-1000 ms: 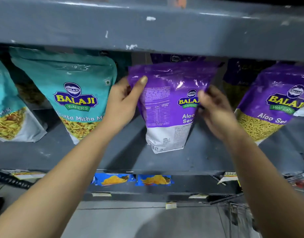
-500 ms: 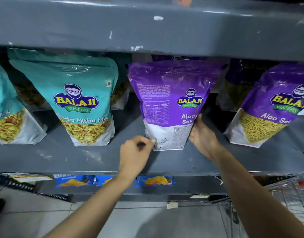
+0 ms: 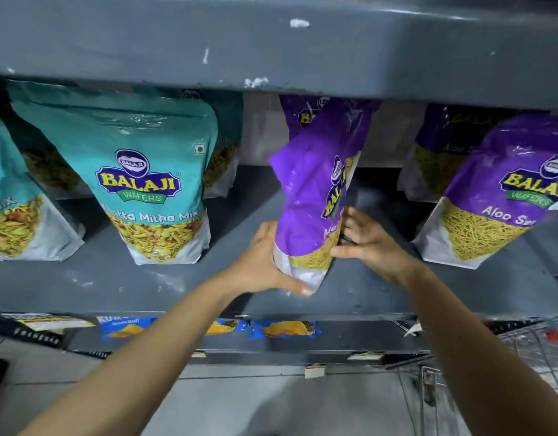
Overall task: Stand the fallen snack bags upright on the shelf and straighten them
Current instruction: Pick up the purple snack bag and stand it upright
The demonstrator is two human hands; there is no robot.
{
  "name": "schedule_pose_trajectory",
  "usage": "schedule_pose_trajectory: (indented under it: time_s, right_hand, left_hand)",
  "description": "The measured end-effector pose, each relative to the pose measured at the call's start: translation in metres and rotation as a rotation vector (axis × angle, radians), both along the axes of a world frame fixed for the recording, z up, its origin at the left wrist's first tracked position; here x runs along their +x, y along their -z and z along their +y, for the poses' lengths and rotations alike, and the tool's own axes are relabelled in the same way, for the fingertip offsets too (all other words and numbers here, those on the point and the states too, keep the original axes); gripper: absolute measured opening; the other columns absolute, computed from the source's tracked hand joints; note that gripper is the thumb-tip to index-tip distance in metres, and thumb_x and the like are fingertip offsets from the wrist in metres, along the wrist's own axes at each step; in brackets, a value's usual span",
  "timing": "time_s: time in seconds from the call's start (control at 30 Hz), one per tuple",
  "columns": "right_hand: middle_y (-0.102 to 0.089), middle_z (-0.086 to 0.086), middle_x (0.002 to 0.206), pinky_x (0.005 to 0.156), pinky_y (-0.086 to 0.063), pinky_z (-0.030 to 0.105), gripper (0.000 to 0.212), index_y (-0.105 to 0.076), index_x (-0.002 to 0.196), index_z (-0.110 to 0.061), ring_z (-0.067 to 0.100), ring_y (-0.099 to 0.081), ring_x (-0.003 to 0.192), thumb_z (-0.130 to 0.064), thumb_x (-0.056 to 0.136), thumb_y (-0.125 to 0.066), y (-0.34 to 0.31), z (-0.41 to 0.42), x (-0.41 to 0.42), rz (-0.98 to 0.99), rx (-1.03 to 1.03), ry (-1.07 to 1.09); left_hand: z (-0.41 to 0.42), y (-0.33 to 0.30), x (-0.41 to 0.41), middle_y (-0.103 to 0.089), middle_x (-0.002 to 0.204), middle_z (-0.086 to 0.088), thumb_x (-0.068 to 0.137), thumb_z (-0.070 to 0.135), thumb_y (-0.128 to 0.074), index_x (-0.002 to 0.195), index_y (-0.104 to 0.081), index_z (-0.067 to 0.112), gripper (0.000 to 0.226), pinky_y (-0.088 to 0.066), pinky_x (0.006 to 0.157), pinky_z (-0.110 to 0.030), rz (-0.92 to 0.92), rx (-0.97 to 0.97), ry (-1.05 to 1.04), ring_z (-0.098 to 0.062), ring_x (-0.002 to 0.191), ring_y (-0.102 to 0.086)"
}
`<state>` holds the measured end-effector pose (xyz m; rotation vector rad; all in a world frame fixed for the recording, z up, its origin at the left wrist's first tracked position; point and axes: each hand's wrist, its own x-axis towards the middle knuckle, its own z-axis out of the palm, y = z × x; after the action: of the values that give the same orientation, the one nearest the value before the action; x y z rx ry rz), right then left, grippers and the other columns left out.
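Observation:
A purple Aloo Sev snack bag stands on the grey shelf, turned so its front faces right and its edge faces me. My left hand grips its bottom left corner, thumb under the base. On the bag's right side, my right hand presses the lower front with fingers spread. Another purple bag stands behind it.
A teal Khatta Mitha Mix bag stands upright to the left, with another teal bag at the far left. A purple Aloo Sev bag leans at the right. The upper shelf overhangs. Blue packets lie below; a wire cart is at the lower right.
The purple bag has been twisted from showing its back to edge-on. My left hand moved from the shelf in front onto the bag's bottom corner; my right hand stayed at its lower right.

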<state>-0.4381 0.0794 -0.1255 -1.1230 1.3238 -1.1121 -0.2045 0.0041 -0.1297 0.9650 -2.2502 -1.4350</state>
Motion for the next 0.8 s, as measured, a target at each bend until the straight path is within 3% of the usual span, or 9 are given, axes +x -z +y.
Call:
schedule_pose_trajectory:
  time_s: [0.07, 0.13, 0.3, 0.4, 0.47, 0.57, 0.67, 0.73, 0.8]
  right_hand:
    - [-0.061, 0.000, 0.141, 0.106, -0.049, 0.036, 0.095, -0.046, 0.140, -0.028, 0.018, -0.056, 0.134, 0.000, 0.060, -0.089, 0.003, -0.004, 0.002, -0.025, 0.016, -0.070]
    - [-0.061, 0.004, 0.141, 0.103, -0.051, 0.037, 0.099, -0.041, 0.142, -0.027, 0.020, -0.057, 0.133, -0.002, 0.059, -0.089, 0.002, -0.007, 0.003, 0.002, 0.016, -0.084]
    - [-0.078, -0.011, 0.109, 0.079, -0.056, 0.017, 0.075, -0.060, 0.110, -0.039, 0.005, -0.074, 0.101, -0.030, 0.045, -0.096, 0.006, -0.004, 0.013, 0.171, 0.050, 0.055]
    - [-0.078, -0.014, 0.107, 0.079, -0.056, 0.016, 0.063, -0.064, 0.108, -0.034, 0.003, -0.073, 0.100, -0.032, 0.052, -0.093, -0.002, -0.004, 0.015, 0.149, 0.026, 0.072]
    - [-0.079, -0.012, 0.108, 0.085, -0.056, 0.024, 0.051, -0.068, 0.111, -0.029, 0.005, -0.073, 0.101, -0.020, 0.065, -0.089, -0.017, -0.007, 0.013, 0.027, -0.079, 0.123]
    - [-0.081, -0.008, 0.091, 0.080, -0.059, 0.026, 0.039, -0.081, 0.093, -0.026, 0.006, -0.076, 0.085, -0.032, 0.056, -0.093, -0.053, -0.015, 0.020, -0.185, -0.224, 0.190]
    - [-0.079, 0.001, 0.077, 0.074, -0.058, 0.027, 0.023, -0.078, 0.082, -0.016, 0.011, -0.072, 0.072, -0.021, 0.064, -0.091, -0.095, -0.023, 0.024, -0.188, -0.369, 0.339]
    - [-0.064, 0.017, 0.077, 0.080, -0.049, 0.034, 0.034, -0.071, 0.085, -0.011, 0.022, -0.059, 0.078, -0.029, 0.064, -0.091, -0.122, -0.026, 0.017, -0.205, -0.470, 0.469]
    - [-0.063, 0.008, 0.077, 0.079, -0.044, 0.034, 0.037, -0.070, 0.083, -0.016, 0.018, -0.055, 0.078, -0.040, 0.064, -0.089, -0.134, -0.027, 0.008, -0.210, -0.544, 0.456]
  left_hand:
    - [-0.012, -0.009, 0.001, -0.057, 0.119, -0.010, 0.039, 0.028, -0.085, 0.100, -0.059, 0.032, 0.066, -0.049, 0.092, -0.029, -0.115, 0.020, 0.059, -0.025, 0.111, -0.055]
    - [-0.019, -0.014, 0.004, -0.064, 0.097, -0.003, 0.045, 0.012, -0.075, 0.087, -0.059, 0.030, 0.048, -0.051, 0.075, -0.025, -0.114, 0.091, 0.072, -0.018, 0.090, -0.060]
    - [-0.024, -0.017, 0.008, -0.071, 0.106, -0.002, 0.051, 0.000, -0.058, 0.121, -0.057, 0.007, 0.070, -0.054, 0.077, -0.027, 0.101, 0.114, -0.245, -0.016, 0.097, -0.065]
    - [-0.021, -0.023, 0.011, -0.074, 0.113, -0.007, 0.057, -0.002, -0.066, 0.122, -0.057, 0.006, 0.066, -0.058, 0.088, -0.037, 0.198, 0.172, -0.203, -0.023, 0.108, -0.069]
    - [-0.020, -0.035, 0.012, -0.075, 0.115, -0.006, 0.060, -0.001, -0.079, 0.123, -0.057, 0.007, 0.067, -0.059, 0.088, -0.036, 0.304, 0.223, -0.148, -0.020, 0.107, -0.071]
    - [-0.020, -0.068, 0.005, -0.079, 0.104, 0.001, 0.061, 0.007, -0.087, 0.112, -0.067, 0.013, 0.055, -0.059, 0.078, -0.029, 0.530, 0.226, -0.254, -0.015, 0.094, -0.075]
    - [-0.023, -0.105, -0.005, -0.081, 0.089, 0.003, 0.066, 0.008, -0.087, 0.091, -0.076, 0.019, 0.030, -0.060, 0.073, -0.029, 0.686, 0.125, -0.374, -0.015, 0.082, -0.077]
    - [-0.026, -0.124, -0.008, -0.081, 0.083, 0.007, 0.066, 0.012, -0.087, 0.083, -0.078, 0.023, 0.022, -0.059, 0.070, -0.026, 0.775, 0.069, -0.420, -0.011, 0.077, -0.076]
    - [-0.026, -0.131, -0.009, -0.080, 0.085, 0.010, 0.065, 0.020, -0.086, 0.086, -0.076, 0.029, 0.024, -0.058, 0.072, -0.024, 0.846, 0.021, -0.448, -0.008, 0.079, -0.075]
